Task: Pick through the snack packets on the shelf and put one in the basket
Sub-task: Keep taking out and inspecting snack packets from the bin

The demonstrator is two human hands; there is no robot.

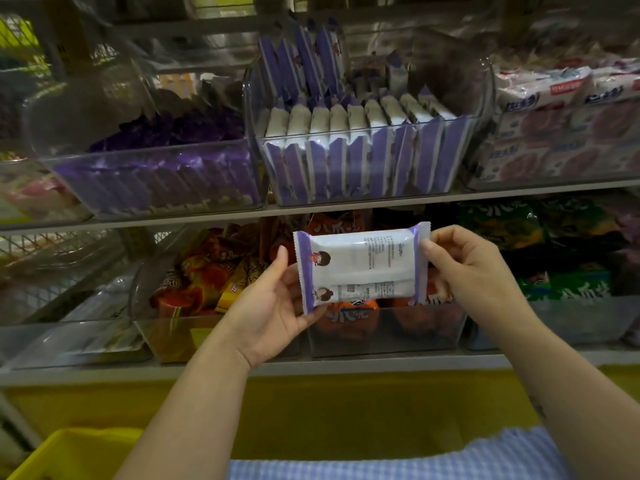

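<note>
A white snack packet with purple ends (360, 265) is held flat in front of the lower shelf, its printed back facing me. My left hand (273, 299) grips its left end from below. My right hand (474, 268) pinches its right end. Above it, a clear bin (363, 192) on the upper shelf holds several matching purple-and-white packets standing on edge. The rim of a yellow basket (69, 448) shows at the bottom left, well below both hands.
Clear bins line both shelves: dark purple packets (166, 174) upper left, pink-and-white packs (568, 133) upper right, orange packets (207, 275) lower middle, green packets (561, 258) lower right. A grey shelf edge (346, 367) runs under my wrists, with a yellow panel beneath.
</note>
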